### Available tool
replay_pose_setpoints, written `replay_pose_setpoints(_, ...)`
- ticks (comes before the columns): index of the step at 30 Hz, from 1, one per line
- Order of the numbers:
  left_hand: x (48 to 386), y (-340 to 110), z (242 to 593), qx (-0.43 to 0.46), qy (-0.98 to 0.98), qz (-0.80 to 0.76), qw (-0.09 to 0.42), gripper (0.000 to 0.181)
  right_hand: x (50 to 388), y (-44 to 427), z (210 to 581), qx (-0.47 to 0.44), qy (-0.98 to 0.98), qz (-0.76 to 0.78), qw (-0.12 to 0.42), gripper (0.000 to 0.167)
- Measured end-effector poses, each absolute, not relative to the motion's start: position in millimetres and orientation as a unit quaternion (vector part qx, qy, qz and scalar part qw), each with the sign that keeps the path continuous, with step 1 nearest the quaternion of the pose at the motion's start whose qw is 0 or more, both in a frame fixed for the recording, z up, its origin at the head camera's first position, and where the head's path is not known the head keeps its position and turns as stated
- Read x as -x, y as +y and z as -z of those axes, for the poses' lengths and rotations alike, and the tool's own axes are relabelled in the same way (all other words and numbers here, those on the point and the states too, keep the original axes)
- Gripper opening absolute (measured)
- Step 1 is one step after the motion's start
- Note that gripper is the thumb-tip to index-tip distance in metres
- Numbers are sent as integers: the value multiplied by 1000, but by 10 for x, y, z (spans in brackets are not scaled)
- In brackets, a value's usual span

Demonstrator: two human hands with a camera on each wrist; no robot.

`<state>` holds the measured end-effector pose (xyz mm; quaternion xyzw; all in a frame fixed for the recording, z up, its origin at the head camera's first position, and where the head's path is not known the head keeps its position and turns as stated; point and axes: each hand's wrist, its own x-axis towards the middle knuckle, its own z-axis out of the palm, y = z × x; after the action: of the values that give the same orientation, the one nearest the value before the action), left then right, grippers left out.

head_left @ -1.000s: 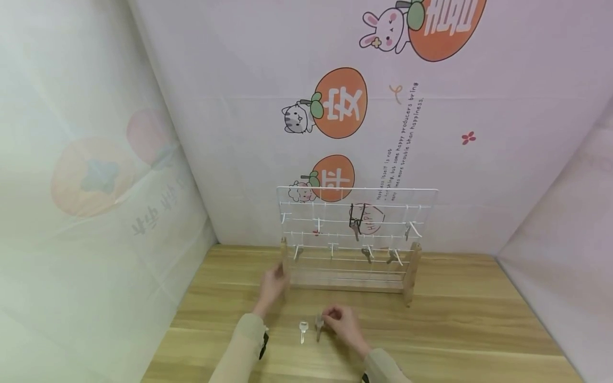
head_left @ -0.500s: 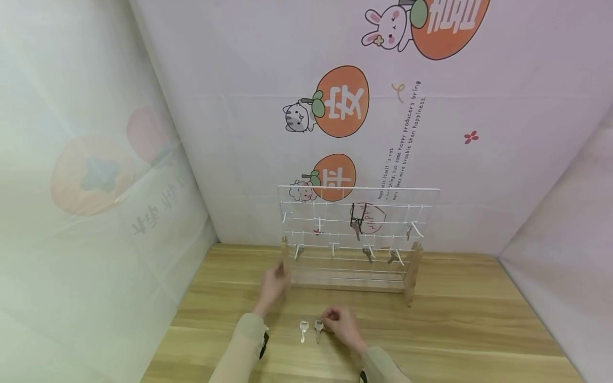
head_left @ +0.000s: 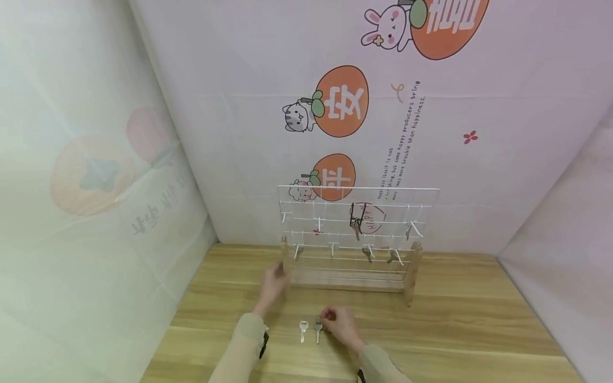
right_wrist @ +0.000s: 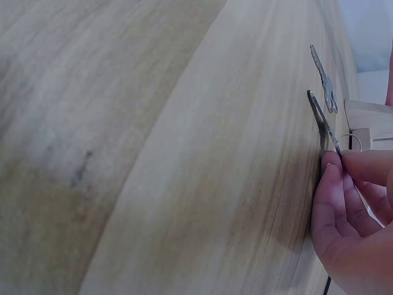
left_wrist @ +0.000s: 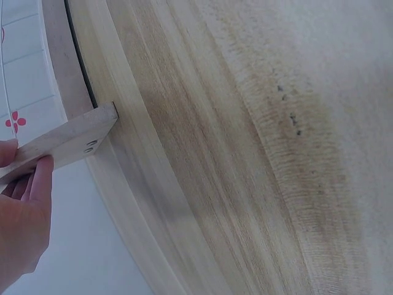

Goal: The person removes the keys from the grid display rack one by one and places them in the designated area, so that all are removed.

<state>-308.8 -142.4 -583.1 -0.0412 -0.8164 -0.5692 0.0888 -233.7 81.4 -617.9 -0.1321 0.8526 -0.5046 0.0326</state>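
and here's the pale back wall point(head_left: 249, 133), orange fruits point(head_left: 342, 101) and cartoon animals point(head_left: 390, 32) printed sideways across it, a whitish left wall point(head_left: 72, 276) and right wall point(head_left: 565, 223) hemming in the wood-grained tabletop point(head_left: 479, 319) under soft, even light.

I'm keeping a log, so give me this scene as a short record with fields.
Left grip: holds the rack's wooden side post
Right grip: pinches a silver key
Loose key: on the wooden tabletop, left of the pinched one
Wire grid rack: upright, white grid, wooden stand
Hung keys: several on hooks, one on the black hook
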Motion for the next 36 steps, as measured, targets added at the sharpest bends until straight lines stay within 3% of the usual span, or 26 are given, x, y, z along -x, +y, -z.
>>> replay_pose_setpoints(4, 3085, -1422, 5812, 36, -816, 571, 86, 46, 2345, 813, 6180, 142, 854, 500, 24, 4)
replay_pose_setpoints(11, 3083, -1430, 5792, 33, -819, 566, 87, 49, 2351, 827, 6184, 198, 855, 477, -43, 8)
replay_pose_setpoints(23, 3079, -1432, 5821, 39, -820, 565, 76, 49, 2350, 819, 6175, 156, 867, 473, 12, 4)
replay_pose_setpoints(36, 3102, -1436, 5839, 40, -819, 567, 85, 49, 2334, 820, 6149, 176, 873, 455, -13, 6)
